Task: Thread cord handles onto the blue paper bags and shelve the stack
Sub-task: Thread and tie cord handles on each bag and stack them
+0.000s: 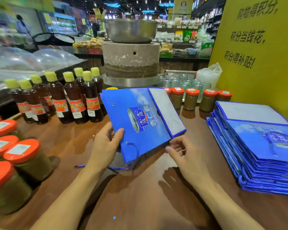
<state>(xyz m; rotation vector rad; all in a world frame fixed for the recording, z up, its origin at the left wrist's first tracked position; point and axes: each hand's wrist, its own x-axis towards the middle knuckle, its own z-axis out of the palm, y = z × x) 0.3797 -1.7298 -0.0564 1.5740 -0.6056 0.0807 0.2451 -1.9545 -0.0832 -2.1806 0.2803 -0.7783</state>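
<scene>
Threading step, part-done: blue bag held above table, left hand gripping its near edge, right hand at the corner, grip unclear. Cord passes 1 hole; next, feed its free end through 2nd hole.

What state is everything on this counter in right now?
Bag: folded flat, held up, tilted.
Cord: threaded into bag, rest hanging loose.
Left hand: grips bag's edge.
Right hand: at bag's corner, hold unclear.
Stack: flat, piled at right.
Oil bottles: upright, capped.
Jars: lids on.
</scene>
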